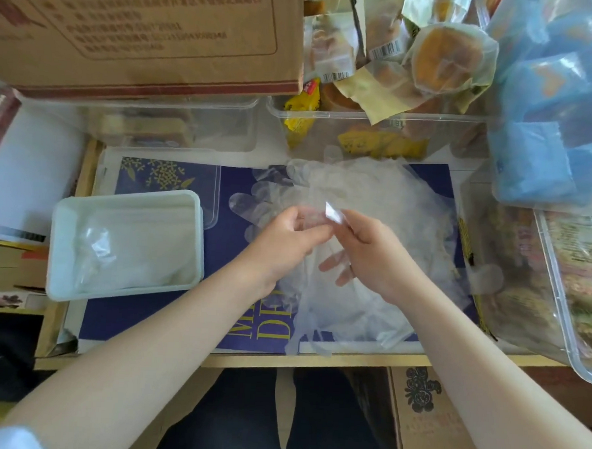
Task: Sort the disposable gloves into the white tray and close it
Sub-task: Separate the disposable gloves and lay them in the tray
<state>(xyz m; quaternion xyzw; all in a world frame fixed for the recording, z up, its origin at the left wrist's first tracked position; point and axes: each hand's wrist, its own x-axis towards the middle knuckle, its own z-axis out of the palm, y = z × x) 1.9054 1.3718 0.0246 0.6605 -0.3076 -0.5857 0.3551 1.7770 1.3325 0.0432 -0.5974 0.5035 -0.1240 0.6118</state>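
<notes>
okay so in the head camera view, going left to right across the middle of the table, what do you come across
white tray → left hand → right hand, both hands on a clear glove over the glove pile → clear bin at the right edge.

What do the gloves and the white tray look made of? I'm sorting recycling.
Disposable gloves: apparently thin clear plastic film, glossy and crinkled; the blue mat shows through.
White tray: probably rigid plastic, opaque with a smooth, slightly shiny moulded rim; it could be foam.
</notes>
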